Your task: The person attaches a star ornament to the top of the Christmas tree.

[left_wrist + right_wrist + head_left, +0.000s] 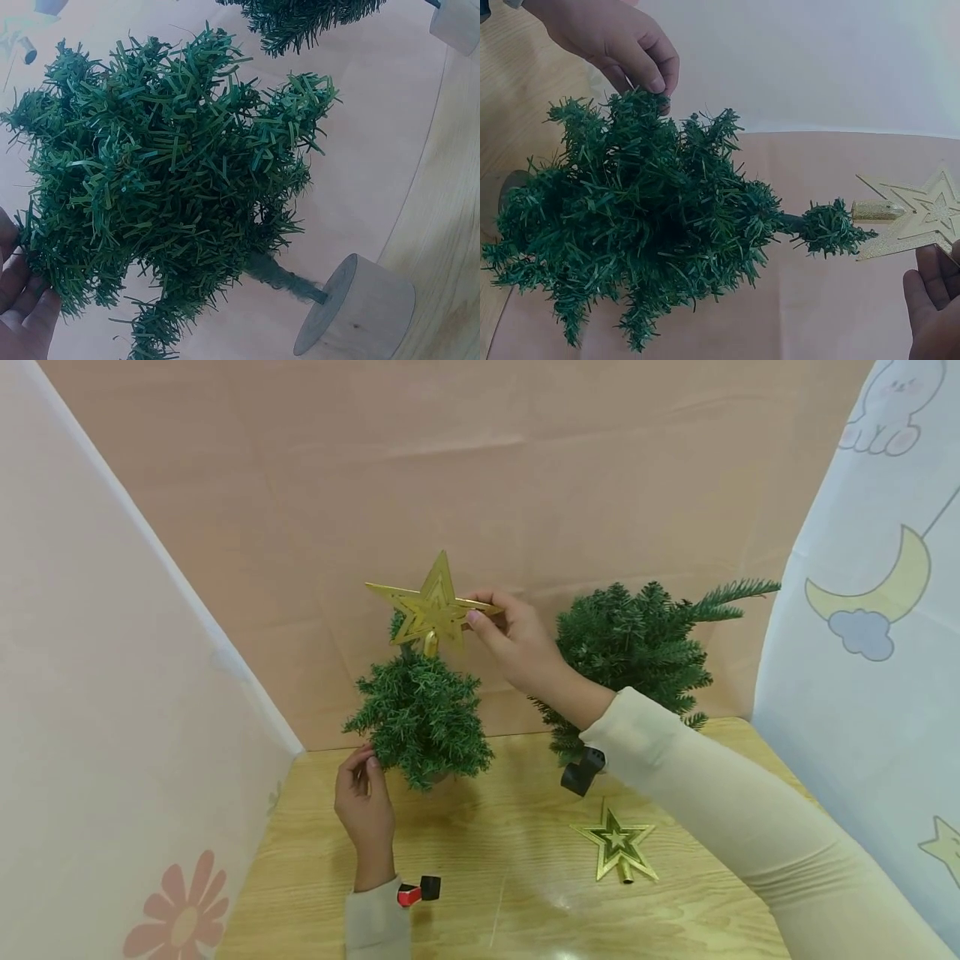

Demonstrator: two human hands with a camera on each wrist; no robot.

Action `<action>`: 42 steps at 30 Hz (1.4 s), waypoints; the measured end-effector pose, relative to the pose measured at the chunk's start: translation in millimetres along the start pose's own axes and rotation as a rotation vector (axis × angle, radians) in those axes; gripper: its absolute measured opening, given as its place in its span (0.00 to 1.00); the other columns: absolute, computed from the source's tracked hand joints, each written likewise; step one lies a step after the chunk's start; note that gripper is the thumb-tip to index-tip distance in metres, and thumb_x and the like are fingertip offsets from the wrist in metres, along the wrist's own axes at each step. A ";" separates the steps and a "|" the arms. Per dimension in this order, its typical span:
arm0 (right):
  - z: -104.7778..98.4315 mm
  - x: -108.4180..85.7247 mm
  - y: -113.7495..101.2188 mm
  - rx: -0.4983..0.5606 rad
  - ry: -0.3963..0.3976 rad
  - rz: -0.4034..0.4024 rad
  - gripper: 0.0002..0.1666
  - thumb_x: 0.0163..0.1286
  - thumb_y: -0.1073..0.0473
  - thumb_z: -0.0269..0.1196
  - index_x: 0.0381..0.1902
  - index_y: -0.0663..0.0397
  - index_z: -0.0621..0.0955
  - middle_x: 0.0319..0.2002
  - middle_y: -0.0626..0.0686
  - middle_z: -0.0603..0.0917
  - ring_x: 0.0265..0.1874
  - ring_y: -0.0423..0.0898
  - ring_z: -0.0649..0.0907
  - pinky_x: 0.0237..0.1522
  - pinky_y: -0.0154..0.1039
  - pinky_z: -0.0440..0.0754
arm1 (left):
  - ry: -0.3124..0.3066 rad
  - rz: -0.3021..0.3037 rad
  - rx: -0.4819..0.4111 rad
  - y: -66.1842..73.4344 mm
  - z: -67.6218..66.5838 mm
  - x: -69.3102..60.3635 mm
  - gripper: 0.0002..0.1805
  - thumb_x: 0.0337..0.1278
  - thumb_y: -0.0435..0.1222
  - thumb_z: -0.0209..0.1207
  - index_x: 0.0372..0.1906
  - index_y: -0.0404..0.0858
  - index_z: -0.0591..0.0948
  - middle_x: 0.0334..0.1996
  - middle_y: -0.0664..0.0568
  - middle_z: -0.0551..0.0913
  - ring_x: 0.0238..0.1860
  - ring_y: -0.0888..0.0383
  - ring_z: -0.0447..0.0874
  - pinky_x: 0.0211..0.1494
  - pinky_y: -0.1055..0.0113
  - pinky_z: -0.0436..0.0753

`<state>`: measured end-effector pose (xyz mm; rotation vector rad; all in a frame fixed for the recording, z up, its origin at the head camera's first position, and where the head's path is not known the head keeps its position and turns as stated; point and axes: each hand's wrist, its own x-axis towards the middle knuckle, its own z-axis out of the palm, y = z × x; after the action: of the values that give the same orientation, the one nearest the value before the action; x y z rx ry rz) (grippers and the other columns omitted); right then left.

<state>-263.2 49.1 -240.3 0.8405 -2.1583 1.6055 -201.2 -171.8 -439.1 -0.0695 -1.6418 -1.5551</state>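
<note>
A small artificial Christmas tree stands upright at the back left on a round wooden base. My left hand pinches a branch tip on its left side, seen also in the right wrist view. Up by the treetop, my right hand holds a gold star tree topper by one point, between thumb and fingers. The star's short socket points down at the treetop; whether they touch I cannot tell.
Another gold star topper lies on the wooden table at front right. A second, darker green tree stands behind my right forearm. Printed white cloths hang at both sides, and a plain pinkish cloth hangs behind.
</note>
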 end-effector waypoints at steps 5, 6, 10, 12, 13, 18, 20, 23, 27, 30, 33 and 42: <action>-0.8 4.3 -3.4 -0.055 -0.006 -0.010 0.15 0.76 0.59 0.55 0.56 0.57 0.78 0.46 0.53 0.84 0.45 0.45 0.84 0.49 0.38 0.81 | -0.004 -0.009 0.015 0.1 -0.4 1.0 0.09 0.67 0.22 0.51 0.47 0.20 0.76 0.52 0.28 0.77 0.56 0.37 0.76 0.59 0.72 0.76; -1.0 5.4 -4.4 -0.067 -0.008 -0.017 0.15 0.76 0.59 0.55 0.56 0.56 0.78 0.46 0.53 0.84 0.44 0.45 0.83 0.48 0.38 0.81 | -0.004 -0.009 0.015 0.1 -0.3 1.2 0.09 0.67 0.22 0.51 0.47 0.20 0.76 0.51 0.28 0.77 0.56 0.37 0.76 0.59 0.72 0.76; -1.2 11.6 -7.4 -0.081 -0.021 -0.056 0.14 0.76 0.61 0.54 0.56 0.57 0.78 0.45 0.54 0.84 0.42 0.44 0.83 0.40 0.39 0.79 | 0.005 -0.002 0.016 -0.4 0.5 3.2 0.09 0.68 0.23 0.51 0.47 0.20 0.76 0.51 0.29 0.77 0.56 0.38 0.76 0.59 0.72 0.76; -1.7 14.3 -8.8 -0.090 -0.026 -0.070 0.14 0.76 0.62 0.54 0.55 0.58 0.78 0.44 0.54 0.84 0.41 0.44 0.83 0.36 0.39 0.77 | 0.010 0.001 0.019 -1.2 1.6 4.7 0.09 0.68 0.23 0.51 0.47 0.19 0.76 0.52 0.29 0.77 0.56 0.38 0.77 0.59 0.71 0.76; -1.7 15.6 -9.2 -0.094 -0.030 -0.077 0.14 0.76 0.63 0.54 0.55 0.58 0.78 0.44 0.54 0.84 0.41 0.44 0.83 0.35 0.38 0.77 | 0.012 0.005 0.018 -1.7 2.2 5.5 0.09 0.68 0.23 0.51 0.46 0.19 0.75 0.52 0.29 0.77 0.56 0.38 0.76 0.59 0.71 0.76; -2.0 18.0 -10.1 -0.115 -0.034 -0.077 0.14 0.76 0.62 0.54 0.55 0.57 0.79 0.45 0.52 0.84 0.40 0.43 0.82 0.33 0.38 0.75 | 0.019 0.008 0.014 -1.3 4.0 7.2 0.09 0.68 0.23 0.51 0.46 0.18 0.75 0.51 0.33 0.78 0.55 0.36 0.76 0.59 0.71 0.77; -1.6 18.2 -9.8 -0.105 -0.032 -0.074 0.14 0.76 0.63 0.53 0.55 0.57 0.79 0.45 0.52 0.83 0.41 0.44 0.83 0.36 0.39 0.78 | 0.018 0.005 0.008 -0.4 4.0 6.8 0.09 0.68 0.23 0.51 0.46 0.18 0.75 0.51 0.34 0.79 0.56 0.36 0.76 0.59 0.71 0.76; -0.8 17.9 -9.8 -0.088 -0.029 -0.072 0.13 0.76 0.63 0.53 0.54 0.57 0.78 0.46 0.52 0.82 0.44 0.44 0.82 0.44 0.39 0.81 | 0.013 0.001 -0.001 0.1 3.5 5.7 0.09 0.68 0.23 0.52 0.46 0.19 0.76 0.51 0.36 0.79 0.56 0.35 0.76 0.59 0.72 0.76; 2.4 17.9 -9.2 -0.071 -0.023 -0.078 0.12 0.76 0.64 0.53 0.53 0.57 0.79 0.45 0.53 0.83 0.43 0.44 0.82 0.45 0.39 0.81 | 0.011 0.002 0.016 -2.2 2.1 3.8 0.09 0.68 0.24 0.52 0.46 0.20 0.76 0.51 0.37 0.79 0.56 0.35 0.76 0.60 0.72 0.75; 5.4 17.8 -7.9 -0.065 -0.023 -0.079 0.12 0.76 0.64 0.54 0.52 0.57 0.79 0.44 0.53 0.83 0.41 0.44 0.82 0.41 0.39 0.80 | 0.012 0.002 0.025 -3.4 0.5 2.3 0.09 0.68 0.24 0.52 0.46 0.20 0.77 0.51 0.38 0.80 0.56 0.35 0.76 0.60 0.72 0.75; 7.3 17.5 -7.3 -0.065 -0.021 -0.077 0.11 0.76 0.64 0.54 0.52 0.57 0.79 0.45 0.53 0.83 0.41 0.44 0.82 0.40 0.38 0.80 | 0.006 -0.003 0.028 -3.4 -0.6 1.1 0.09 0.68 0.25 0.52 0.47 0.20 0.77 0.52 0.37 0.79 0.56 0.38 0.76 0.60 0.73 0.75; 8.9 17.6 -6.6 -0.067 -0.013 -0.074 0.11 0.76 0.64 0.54 0.52 0.55 0.79 0.46 0.52 0.82 0.45 0.45 0.82 0.48 0.38 0.81 | 0.003 -0.002 0.037 -1.2 -0.3 0.3 0.09 0.69 0.25 0.52 0.46 0.21 0.77 0.52 0.34 0.78 0.56 0.41 0.77 0.60 0.73 0.75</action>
<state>-271.9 34.8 -228.1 0.9015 -2.1505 1.4872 -201.9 -172.5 -440.0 -0.0458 -1.6677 -1.5247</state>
